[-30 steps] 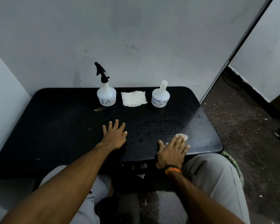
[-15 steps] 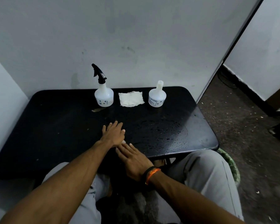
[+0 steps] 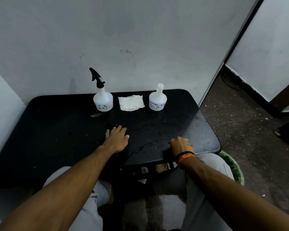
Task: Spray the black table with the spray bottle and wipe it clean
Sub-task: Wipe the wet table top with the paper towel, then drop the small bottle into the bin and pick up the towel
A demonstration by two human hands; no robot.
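The black table [image 3: 57, 139] fills the middle of the view, with wet droplets and smear arcs [image 3: 157, 129] on its right half. The white spray bottle [image 3: 103, 100] with a black trigger stands upright at the back edge. My left hand [image 3: 118, 140] lies flat on the table's middle, fingers apart, holding nothing. My right hand [image 3: 181, 145] is curled down on the wet patch near the front right edge. Only a white sliver of tissue [image 3: 187, 139] shows at its fingertips; the rest is hidden under the hand.
A folded white tissue [image 3: 131, 102] lies at the back between the spray bottle and a second white bottle [image 3: 157, 100] without a sprayer. A small brown scrap [image 3: 96, 114] lies before the spray bottle. Walls close the back and left. A green object [image 3: 233, 165] sits below the table's right corner.
My right hand swept left along the front edge until it touched my left hand, then back right to the wet patch. My left hand stayed in place.
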